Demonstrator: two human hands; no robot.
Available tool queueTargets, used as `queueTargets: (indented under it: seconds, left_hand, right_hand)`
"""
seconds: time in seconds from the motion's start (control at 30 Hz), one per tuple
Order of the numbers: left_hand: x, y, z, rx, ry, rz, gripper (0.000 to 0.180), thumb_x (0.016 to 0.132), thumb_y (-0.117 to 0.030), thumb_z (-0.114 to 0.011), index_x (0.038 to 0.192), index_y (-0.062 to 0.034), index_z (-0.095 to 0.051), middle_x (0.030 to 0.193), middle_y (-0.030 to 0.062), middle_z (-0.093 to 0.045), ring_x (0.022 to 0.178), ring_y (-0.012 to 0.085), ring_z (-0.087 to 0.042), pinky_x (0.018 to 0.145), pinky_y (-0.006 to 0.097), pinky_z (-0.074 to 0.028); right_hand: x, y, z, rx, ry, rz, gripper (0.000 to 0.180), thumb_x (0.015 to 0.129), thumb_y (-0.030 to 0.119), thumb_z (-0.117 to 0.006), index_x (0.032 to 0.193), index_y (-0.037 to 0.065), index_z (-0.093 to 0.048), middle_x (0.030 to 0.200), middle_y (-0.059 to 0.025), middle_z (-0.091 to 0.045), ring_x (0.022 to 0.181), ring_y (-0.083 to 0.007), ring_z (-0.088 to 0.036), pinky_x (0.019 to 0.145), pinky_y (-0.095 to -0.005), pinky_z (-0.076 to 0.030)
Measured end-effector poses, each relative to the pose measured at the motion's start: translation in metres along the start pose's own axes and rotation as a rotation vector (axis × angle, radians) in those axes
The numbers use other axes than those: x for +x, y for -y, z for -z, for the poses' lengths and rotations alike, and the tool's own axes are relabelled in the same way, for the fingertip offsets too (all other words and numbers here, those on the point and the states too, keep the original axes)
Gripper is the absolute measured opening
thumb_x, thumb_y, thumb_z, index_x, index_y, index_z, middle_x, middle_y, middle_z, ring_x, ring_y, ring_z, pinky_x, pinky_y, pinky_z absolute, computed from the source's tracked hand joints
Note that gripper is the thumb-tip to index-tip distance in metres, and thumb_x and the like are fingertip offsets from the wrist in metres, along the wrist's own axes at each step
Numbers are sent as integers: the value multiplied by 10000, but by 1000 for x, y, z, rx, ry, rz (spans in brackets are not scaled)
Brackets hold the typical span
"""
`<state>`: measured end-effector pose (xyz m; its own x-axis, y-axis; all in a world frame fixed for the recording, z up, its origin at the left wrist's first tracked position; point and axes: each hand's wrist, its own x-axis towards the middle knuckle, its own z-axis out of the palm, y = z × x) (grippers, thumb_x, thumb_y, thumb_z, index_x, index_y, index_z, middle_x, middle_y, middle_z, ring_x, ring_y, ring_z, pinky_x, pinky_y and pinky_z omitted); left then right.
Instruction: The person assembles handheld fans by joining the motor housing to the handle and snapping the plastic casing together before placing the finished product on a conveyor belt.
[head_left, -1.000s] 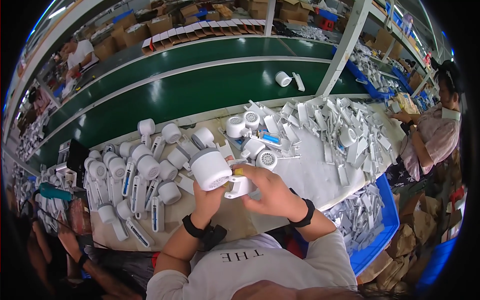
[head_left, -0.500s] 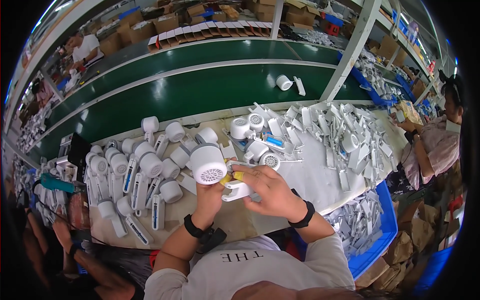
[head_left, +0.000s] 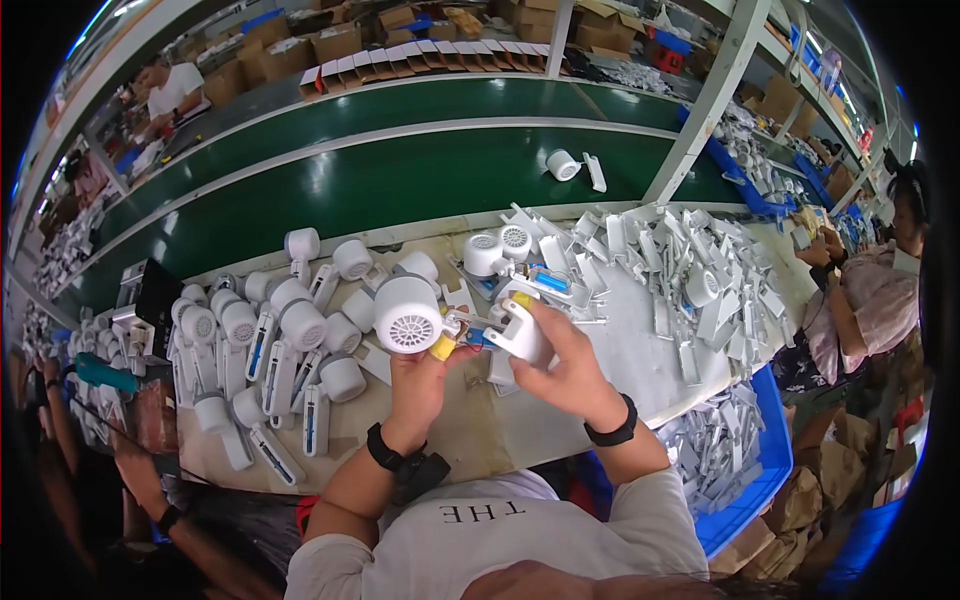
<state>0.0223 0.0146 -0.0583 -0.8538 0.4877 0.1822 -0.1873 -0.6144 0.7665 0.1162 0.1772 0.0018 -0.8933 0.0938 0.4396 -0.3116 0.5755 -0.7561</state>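
My left hand (head_left: 418, 382) is closed around the open handle of a white handheld fan, whose round grilled head (head_left: 408, 316) faces up toward me. Beside the fingers, a blue part (head_left: 477, 337) shows in that handle. My right hand (head_left: 575, 368) pinches a white plastic handle cover (head_left: 524, 336) with a forked end, close to the fan on its right. Yellow wraps cover some fingertips on both hands. Just beyond lie several fan heads (head_left: 483, 256) and an opened handle with a blue cell (head_left: 550, 280).
Assembled fans (head_left: 300, 325) crowd the table's left side; loose white covers (head_left: 715, 290) are heaped on the right. A blue bin (head_left: 770, 455) of white parts stands at the right edge. Beyond runs a green conveyor (head_left: 400, 185) carrying a fan. Co-workers sit left and right; a teal power tool (head_left: 105, 370) lies left.
My right hand has turned and shifted right with the cover, uncovering the blue part in the handle. The fan head has moved slightly left and away from me.
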Motion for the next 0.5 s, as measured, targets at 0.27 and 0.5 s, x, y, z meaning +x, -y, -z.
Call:
queueTargets:
  seconds: [0.27,0.5]
  left_hand:
    - [-4,2,-6,-136,-59,48,331,848,-35,-534,1174,-20,-486,1192,133,-534,1059,220,-546,880,357,-471]
    - [-14,13,-9,-176,-162,34,341,850,-37,-557,1183,-37,-482,1157,93,-549,1057,192,-539,891,332,-448]
  right_hand:
    - [7,15,-12,-545,14,276,568,646,77,-691,1178,32,-496,1221,-134,-522,977,-306,-566,830,-360,-473]
    - [11,14,-28,-495,11,229,547,659,82,-681,1164,8,-485,1242,-162,-493,1065,-325,-533,882,-376,-457]
